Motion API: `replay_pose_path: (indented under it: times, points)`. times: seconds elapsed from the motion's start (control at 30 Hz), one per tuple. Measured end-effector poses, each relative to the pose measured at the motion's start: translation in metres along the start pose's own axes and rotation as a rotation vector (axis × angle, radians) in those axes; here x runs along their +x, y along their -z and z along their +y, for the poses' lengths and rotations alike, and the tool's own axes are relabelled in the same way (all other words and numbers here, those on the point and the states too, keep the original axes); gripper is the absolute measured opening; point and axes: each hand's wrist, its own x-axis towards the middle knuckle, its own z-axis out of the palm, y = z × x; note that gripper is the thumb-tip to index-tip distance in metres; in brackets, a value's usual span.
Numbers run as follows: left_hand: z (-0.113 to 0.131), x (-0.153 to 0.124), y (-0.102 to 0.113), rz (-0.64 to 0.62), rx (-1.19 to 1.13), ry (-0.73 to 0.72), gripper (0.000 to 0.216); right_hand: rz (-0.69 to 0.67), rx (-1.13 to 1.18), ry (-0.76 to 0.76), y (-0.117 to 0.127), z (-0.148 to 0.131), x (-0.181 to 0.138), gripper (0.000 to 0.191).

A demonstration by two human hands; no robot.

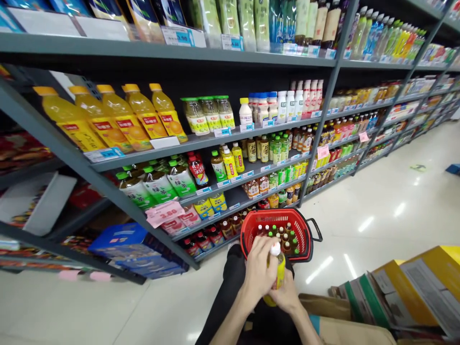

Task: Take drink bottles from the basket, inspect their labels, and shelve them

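A yellow-labelled drink bottle (281, 271) with a white cap is upright between my hands, over my lap. My left hand (259, 268) wraps its upper side, the fingers lying just beside the cap. Lower down, my right hand (287, 291) grips the body of the same bottle. Just beyond them stands a red shopping basket (247, 225) with several bottles upright inside, capped in white, green and brown. My fingers and palms cover parts of the label.
Grey shelves (215, 139) stacked with drinks run along the left and front. Large orange juice bottles (136, 122) line one shelf. Cardboard boxes (391, 292) lie at my right. Blue cartons (125, 244) sit low at the left. Pale tiled floor (381, 201) stretches right.
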Motion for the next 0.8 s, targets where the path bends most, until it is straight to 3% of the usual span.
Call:
replay_pose_path:
  times: [0.1, 0.23, 0.4, 0.6, 0.8]
  points:
    - [-0.009, 0.002, -0.026, -0.021, -0.130, 0.121, 0.060, 0.018, 0.081, 0.007, 0.001, 0.006, -0.001, 0.028]
    - [-0.032, -0.006, -0.056, -0.071, -0.535, 0.224, 0.058, 0.136, 0.184, 0.018, 0.001, 0.016, -0.001, 0.046]
    - [-0.054, -0.022, -0.072, -0.195, -0.912, 0.240, 0.060, 0.317, 0.572, -0.220, -0.001, 0.027, 0.006, 0.055]
    - [-0.060, -0.031, -0.080, -0.300, -0.914, 0.259, 0.072, 0.335, 0.888, -0.370, 0.009, 0.020, 0.016, 0.047]
    - [-0.062, -0.034, -0.085, -0.338, -0.846, 0.338, 0.074, 0.352, 0.901, -0.434, 0.015, 0.008, 0.021, 0.042]
